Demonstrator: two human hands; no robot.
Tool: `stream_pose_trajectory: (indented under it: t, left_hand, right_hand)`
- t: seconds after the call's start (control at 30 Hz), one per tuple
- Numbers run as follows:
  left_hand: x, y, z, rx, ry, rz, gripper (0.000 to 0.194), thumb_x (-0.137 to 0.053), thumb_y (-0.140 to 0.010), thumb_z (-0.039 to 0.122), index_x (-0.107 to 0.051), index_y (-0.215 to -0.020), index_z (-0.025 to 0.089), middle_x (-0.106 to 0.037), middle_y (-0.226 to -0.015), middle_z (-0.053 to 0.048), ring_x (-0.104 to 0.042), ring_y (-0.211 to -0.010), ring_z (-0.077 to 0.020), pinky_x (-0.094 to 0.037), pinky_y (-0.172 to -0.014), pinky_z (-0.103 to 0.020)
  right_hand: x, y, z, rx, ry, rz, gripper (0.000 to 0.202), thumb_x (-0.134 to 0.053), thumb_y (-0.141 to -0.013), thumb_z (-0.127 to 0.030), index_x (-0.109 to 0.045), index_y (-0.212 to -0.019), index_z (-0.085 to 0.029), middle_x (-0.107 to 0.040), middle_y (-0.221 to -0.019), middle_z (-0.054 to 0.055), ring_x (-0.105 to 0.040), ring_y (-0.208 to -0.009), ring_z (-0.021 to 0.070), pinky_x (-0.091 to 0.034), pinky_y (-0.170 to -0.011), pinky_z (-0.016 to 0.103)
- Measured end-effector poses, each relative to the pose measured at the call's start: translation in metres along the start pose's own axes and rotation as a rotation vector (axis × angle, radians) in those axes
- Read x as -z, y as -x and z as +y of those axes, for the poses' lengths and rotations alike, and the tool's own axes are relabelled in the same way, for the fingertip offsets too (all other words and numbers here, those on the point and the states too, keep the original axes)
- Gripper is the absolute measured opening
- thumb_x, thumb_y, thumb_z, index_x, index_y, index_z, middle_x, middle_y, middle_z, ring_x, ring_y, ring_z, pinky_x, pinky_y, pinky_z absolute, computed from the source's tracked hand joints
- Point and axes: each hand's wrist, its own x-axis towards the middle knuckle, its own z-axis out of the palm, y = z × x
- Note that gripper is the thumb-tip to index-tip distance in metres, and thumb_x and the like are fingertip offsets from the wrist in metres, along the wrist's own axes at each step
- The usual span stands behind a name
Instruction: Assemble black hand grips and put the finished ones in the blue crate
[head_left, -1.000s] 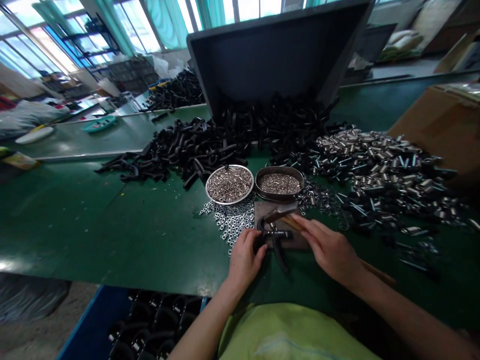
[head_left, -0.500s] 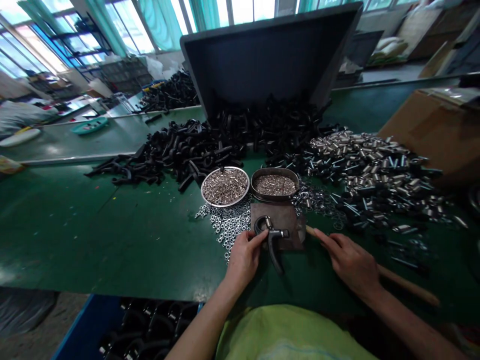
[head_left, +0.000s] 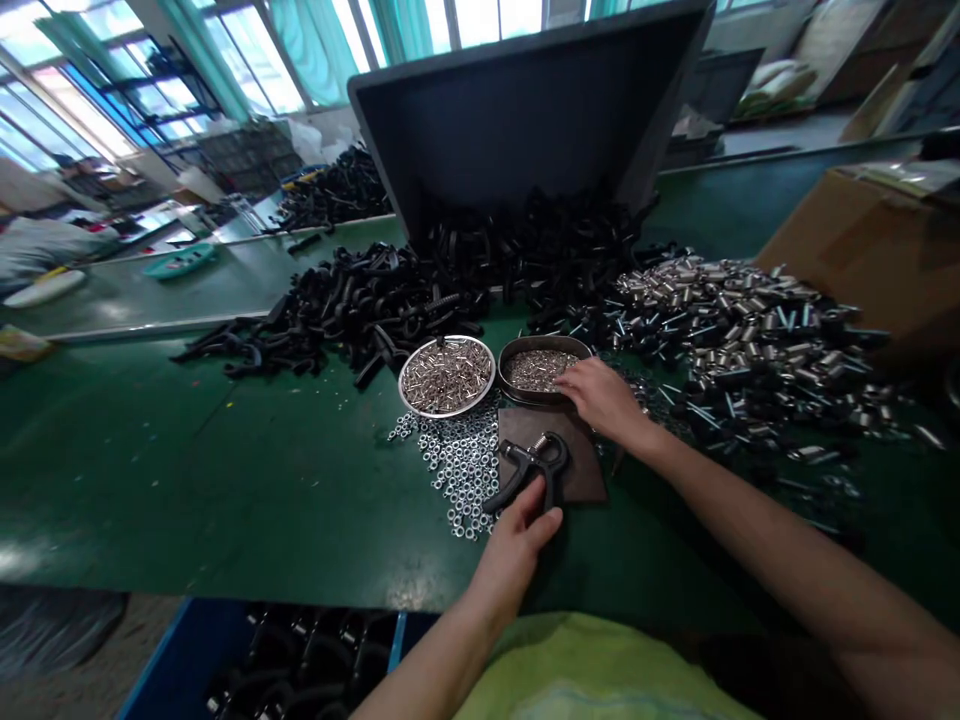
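My left hand (head_left: 514, 550) is closed on a black hand grip with a metal spring (head_left: 556, 470), held over a dark metal plate (head_left: 589, 470). My right hand (head_left: 604, 400) reaches to the right rim of an oval tin (head_left: 544, 344) of small metal parts, its fingertips together at the parts; whatever they hold is too small to make out. To the left of the tin stands a round metal dish (head_left: 448, 376) full of small pins. Many nuts (head_left: 461, 470) lie below that dish.
Black handles (head_left: 352, 300) are heaped at the back, under a tilted grey bin (head_left: 517, 120). Springs and bolts (head_left: 750, 330) pile up on the right beside a cardboard box (head_left: 862, 260). A blue crate (head_left: 169, 660) with black grips is at the lower left.
My right hand has let go of the wooden-handled tool and moved up and left to the oval tin. The black grip in my left hand has been turned around.
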Motion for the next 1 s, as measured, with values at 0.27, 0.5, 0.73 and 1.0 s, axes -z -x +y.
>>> stream_pose_trajectory:
  t: [0.27, 0.5, 0.73, 1.0]
  left_hand:
    - [0.017, 0.005, 0.021, -0.241, -0.340, -0.037, 0.045, -0.066, -0.075, 0.026, -0.061, -0.119, 0.020, -0.056, -0.131, -0.010, -0.054, -0.118, -0.0242, -0.042, -0.102, -0.041]
    - [0.023, -0.071, 0.083, -0.628, -0.917, 0.118, 0.022, -0.056, -0.082, 0.020, -0.067, -0.102, 0.016, -0.067, -0.102, -0.008, -0.062, -0.093, -0.0180, -0.050, -0.084, -0.031]
    - [-0.009, -0.175, 0.130, -0.597, -1.556, 0.108, 0.019, -0.058, -0.079, 0.014, -0.070, -0.094, 0.012, -0.067, -0.102, -0.013, -0.060, -0.102, -0.0232, -0.045, -0.093, -0.032]
    - [-0.018, -0.203, 0.120, -0.514, -1.536, 0.161, 0.021, -0.053, -0.078, 0.008, -0.069, -0.092, 0.007, -0.068, -0.099, -0.020, -0.062, -0.101, -0.0261, -0.045, -0.091, -0.034]
  right_hand:
    - [-0.037, -0.080, 0.011, 0.043, -0.018, -0.173, 0.005, -0.071, -0.072, -0.023, -0.073, -0.077, -0.023, -0.065, -0.085, 0.007, -0.049, -0.091, 0.0227, -0.037, -0.071, 0.030]
    - [-0.033, -0.078, 0.017, -0.104, -0.119, -0.096, 0.008, -0.064, -0.077, -0.022, -0.068, -0.071, -0.018, -0.066, -0.082, 0.008, -0.052, -0.091, 0.0222, -0.038, -0.075, 0.031]
    - [-0.010, -0.051, 0.013, -0.244, -0.395, -0.014, 0.014, -0.051, -0.081, -0.018, -0.064, -0.087, -0.016, -0.069, -0.079, 0.004, -0.061, -0.071, 0.0159, -0.046, -0.067, 0.028]
    - [-0.013, 0.022, -0.004, -0.277, -0.850, -0.126, 0.010, -0.058, -0.076, -0.028, -0.062, -0.078, -0.019, -0.065, -0.066, -0.001, -0.058, -0.054, 0.0134, -0.046, -0.052, 0.026]
